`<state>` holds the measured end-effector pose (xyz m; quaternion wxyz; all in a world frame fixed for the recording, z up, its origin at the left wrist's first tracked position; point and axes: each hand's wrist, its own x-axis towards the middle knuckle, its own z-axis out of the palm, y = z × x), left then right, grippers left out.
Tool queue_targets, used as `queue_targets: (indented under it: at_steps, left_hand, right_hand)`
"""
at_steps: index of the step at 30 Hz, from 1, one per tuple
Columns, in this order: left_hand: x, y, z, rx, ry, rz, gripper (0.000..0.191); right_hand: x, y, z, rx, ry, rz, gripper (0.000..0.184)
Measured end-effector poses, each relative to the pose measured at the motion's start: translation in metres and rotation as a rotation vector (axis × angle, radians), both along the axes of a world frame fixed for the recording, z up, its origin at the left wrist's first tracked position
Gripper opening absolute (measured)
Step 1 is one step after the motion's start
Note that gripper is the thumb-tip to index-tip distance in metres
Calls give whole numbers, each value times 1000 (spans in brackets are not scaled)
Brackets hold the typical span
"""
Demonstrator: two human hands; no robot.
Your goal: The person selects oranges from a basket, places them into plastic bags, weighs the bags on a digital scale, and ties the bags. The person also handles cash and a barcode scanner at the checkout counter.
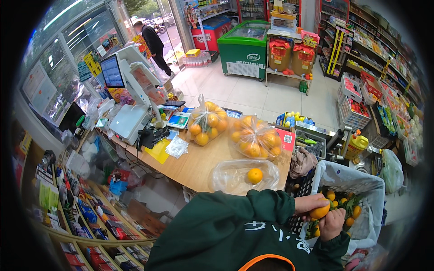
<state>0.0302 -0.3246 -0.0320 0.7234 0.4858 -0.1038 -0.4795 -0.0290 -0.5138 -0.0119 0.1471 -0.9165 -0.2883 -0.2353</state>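
Note:
Over a plastic crate point(364, 225) lined with white sheeting, my left hand point(309, 204) is closed on an orange point(319, 210). Close against that fruit is my right hand point(331, 224), its fingers bent at the orange's leafy side; what they pinch is hidden. More oranges point(356, 212) with green leaves lie in the crate below. On the wooden counter point(190, 169) a single orange point(255, 176) rests on a clear plastic bag point(223, 174). Behind it stand two clear bags filled with oranges, one at the right point(256, 139) and one further left point(207, 125).
A white scale point(129, 123) with a screen point(112, 71) stands at the counter's left. A brown cloth point(302, 162) lies between counter and crate. A yellow jug point(356, 144) stands beyond the crate. A person point(152, 42) in dark clothes is by the door.

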Motion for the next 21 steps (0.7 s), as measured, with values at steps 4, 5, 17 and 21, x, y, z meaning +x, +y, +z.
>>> queue_targets:
  at_steps: [4, 5, 17, 21]
  left_hand:
    - [7, 2, 8, -93, -624, 63, 50]
    - [8, 2, 10, -83, -774, 77, 52]
    - [-3, 24, 41, -175, -1481, -12, 59]
    - [-21, 30, 51, -65, -1981, 82, 35]
  right_hand:
    - [-2, -2, 0, 307, 251, -13, 6]
    - [-3, -2, 1, 402, 355, -5, 7]
    - [-13, -13, 14, 1064, 1247, 230, 36]
    - [-16, -13, 12, 1145, 1452, 96, 43]
